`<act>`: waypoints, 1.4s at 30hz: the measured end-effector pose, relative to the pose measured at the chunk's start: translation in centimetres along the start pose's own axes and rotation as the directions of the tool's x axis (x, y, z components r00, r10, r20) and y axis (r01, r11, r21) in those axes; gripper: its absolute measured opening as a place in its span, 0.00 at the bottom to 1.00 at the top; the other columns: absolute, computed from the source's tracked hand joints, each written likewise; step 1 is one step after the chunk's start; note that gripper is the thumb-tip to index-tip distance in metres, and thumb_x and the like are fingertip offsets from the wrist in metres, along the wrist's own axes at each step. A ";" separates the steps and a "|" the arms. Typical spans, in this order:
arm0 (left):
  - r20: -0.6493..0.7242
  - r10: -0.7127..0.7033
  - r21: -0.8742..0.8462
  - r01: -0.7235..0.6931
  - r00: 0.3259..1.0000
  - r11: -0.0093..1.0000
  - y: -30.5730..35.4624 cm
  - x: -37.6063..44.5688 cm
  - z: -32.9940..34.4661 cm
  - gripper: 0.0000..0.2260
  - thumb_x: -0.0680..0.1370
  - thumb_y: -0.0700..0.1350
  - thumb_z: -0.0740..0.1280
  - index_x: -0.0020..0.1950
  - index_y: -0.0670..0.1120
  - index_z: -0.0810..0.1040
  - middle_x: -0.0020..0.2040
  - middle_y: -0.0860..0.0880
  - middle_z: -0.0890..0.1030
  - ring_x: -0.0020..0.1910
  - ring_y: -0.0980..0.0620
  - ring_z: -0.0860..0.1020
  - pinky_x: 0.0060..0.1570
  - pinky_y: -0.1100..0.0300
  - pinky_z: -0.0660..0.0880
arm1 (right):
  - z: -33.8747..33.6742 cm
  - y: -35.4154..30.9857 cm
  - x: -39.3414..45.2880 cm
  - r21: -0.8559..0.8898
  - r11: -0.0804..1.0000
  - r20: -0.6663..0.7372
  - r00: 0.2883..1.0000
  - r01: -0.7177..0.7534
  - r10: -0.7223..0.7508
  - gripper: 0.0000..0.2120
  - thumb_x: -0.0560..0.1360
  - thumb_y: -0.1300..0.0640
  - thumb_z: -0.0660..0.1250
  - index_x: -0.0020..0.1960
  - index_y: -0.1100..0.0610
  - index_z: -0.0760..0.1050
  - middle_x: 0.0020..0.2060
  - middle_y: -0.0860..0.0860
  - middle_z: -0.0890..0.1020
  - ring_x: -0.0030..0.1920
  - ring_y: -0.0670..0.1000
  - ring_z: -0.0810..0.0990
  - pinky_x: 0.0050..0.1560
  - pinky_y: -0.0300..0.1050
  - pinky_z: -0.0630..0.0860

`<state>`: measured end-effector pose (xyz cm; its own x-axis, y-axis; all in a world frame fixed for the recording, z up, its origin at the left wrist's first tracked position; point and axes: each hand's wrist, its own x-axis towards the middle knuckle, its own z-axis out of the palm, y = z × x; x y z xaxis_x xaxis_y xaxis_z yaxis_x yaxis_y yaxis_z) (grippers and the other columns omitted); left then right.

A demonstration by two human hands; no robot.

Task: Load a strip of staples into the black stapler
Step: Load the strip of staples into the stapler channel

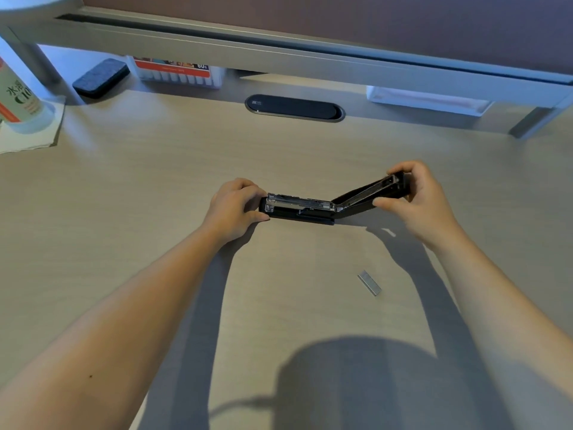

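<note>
The black stapler [310, 212] lies across the middle of the desk, hinged wide apart, its metal staple channel facing up. My left hand [235, 209] grips the left end of the base against the desk. My right hand [415, 197] holds the far end of the lid, which is swung out to the right and tilted upward. A short silver strip of staples [369, 283] lies loose on the desk, nearer to me and below my right hand, touching neither hand.
A grey monitor shelf [310, 54] spans the back of the desk. Under it sit a dark felt eraser [100, 77], a marker box [178, 72] and a white tray [428, 100]. A black oval cable cover [294, 107] lies behind the stapler. A white bottle [18, 94] stands far left.
</note>
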<state>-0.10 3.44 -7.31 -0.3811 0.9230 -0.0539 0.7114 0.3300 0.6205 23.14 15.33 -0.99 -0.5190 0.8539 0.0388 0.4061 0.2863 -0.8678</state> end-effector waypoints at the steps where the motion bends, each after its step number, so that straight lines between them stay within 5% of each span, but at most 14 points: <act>1: -0.002 0.000 -0.002 0.000 1.000 1.000 0.0 0.0 0.0 0.17 0.67 0.42 0.71 0.55 0.43 0.76 0.59 0.41 0.75 0.62 0.42 0.68 0.60 0.51 0.65 | -0.3 0.5 -0.1 -0.040 0.999 -0.007 1.000 -0.019 0.018 0.18 0.65 0.70 0.69 0.47 0.53 0.67 0.39 0.48 0.73 0.41 0.46 0.73 0.44 0.38 0.69; 4: -0.014 -0.012 -0.008 0.012 1.000 1.000 0.0 -0.1 0.1 0.17 0.68 0.42 0.71 0.55 0.43 0.76 0.60 0.42 0.74 0.62 0.42 0.68 0.61 0.51 0.64 | -0.9 1.7 -0.2 -0.167 0.982 -0.051 0.996 -0.085 0.078 0.17 0.66 0.67 0.70 0.51 0.59 0.70 0.42 0.51 0.75 0.47 0.53 0.72 0.43 0.39 0.67; 11: -0.023 -0.004 -0.040 0.003 1.000 0.999 -0.2 -0.2 0.4 0.18 0.66 0.43 0.72 0.55 0.43 0.77 0.60 0.42 0.75 0.63 0.43 0.69 0.62 0.51 0.66 | 0.1 3.3 -0.3 -0.400 0.913 -0.117 0.992 -0.086 0.042 0.22 0.71 0.60 0.65 0.63 0.60 0.65 0.62 0.61 0.70 0.61 0.58 0.69 0.59 0.46 0.65; 17: -0.114 0.064 0.055 -0.058 0.991 0.997 0.0 -0.1 1.6 0.18 0.67 0.50 0.71 0.54 0.45 0.77 0.55 0.43 0.77 0.58 0.43 0.71 0.55 0.50 0.67 | 1.1 4.6 -0.7 -0.299 0.953 -0.229 0.973 -0.042 -0.029 0.25 0.72 0.60 0.64 0.67 0.59 0.60 0.67 0.59 0.68 0.66 0.57 0.67 0.65 0.47 0.63; 21: -0.125 0.115 0.062 -0.108 0.986 0.992 0.4 -0.4 2.1 0.14 0.68 0.47 0.70 0.50 0.42 0.77 0.44 0.47 0.72 0.50 0.43 0.71 0.49 0.50 0.69 | 2.1 5.7 -2.0 -0.086 0.996 -0.335 0.942 -0.018 -0.012 0.36 0.71 0.59 0.66 0.71 0.57 0.47 0.70 0.58 0.63 0.67 0.55 0.66 0.70 0.52 0.63; 26: -0.142 0.123 0.066 -0.115 0.982 0.991 1.1 -2.2 2.8 0.13 0.69 0.47 0.69 0.49 0.41 0.76 0.46 0.45 0.72 0.47 0.45 0.70 0.48 0.52 0.69 | 3.3 6.2 -6.7 -0.104 0.993 -0.418 0.908 -0.053 0.005 0.33 0.69 0.55 0.69 0.67 0.61 0.55 0.65 0.60 0.67 0.62 0.56 0.69 0.59 0.44 0.66; 33: -0.165 0.111 0.096 -0.096 0.980 0.991 1.5 -5.5 3.4 0.13 0.69 0.48 0.68 0.50 0.42 0.77 0.51 0.39 0.78 0.50 0.39 0.74 0.50 0.46 0.74 | 4.8 5.6 -12.6 -0.479 0.877 -0.168 0.978 0.030 -0.124 0.16 0.69 0.53 0.68 0.51 0.63 0.75 0.54 0.59 0.76 0.53 0.55 0.73 0.48 0.42 0.65; 38: -0.172 0.098 0.089 -0.084 0.980 0.992 1.4 -6.2 3.6 0.13 0.69 0.50 0.68 0.49 0.44 0.77 0.50 0.40 0.78 0.49 0.40 0.74 0.51 0.43 0.74 | 5.4 5.3 -12.7 -0.560 0.823 -0.150 0.964 0.099 -0.218 0.10 0.72 0.58 0.64 0.49 0.63 0.77 0.50 0.61 0.78 0.51 0.57 0.73 0.46 0.44 0.65; 42: -0.156 0.119 0.105 -0.103 0.981 0.989 1.5 -6.4 3.3 0.13 0.70 0.49 0.67 0.50 0.44 0.76 0.52 0.40 0.76 0.50 0.41 0.72 0.51 0.45 0.73 | 6.1 4.3 -12.2 -0.509 0.821 -0.085 0.935 0.257 -0.345 0.10 0.73 0.59 0.62 0.50 0.62 0.77 0.48 0.60 0.79 0.45 0.51 0.71 0.35 0.36 0.61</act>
<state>5.34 -1.29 -8.63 -0.3813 0.9133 0.1428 0.8051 0.2522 0.5369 26.62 3.53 -8.22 -0.5610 0.7365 0.3780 0.5835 0.6757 -0.4506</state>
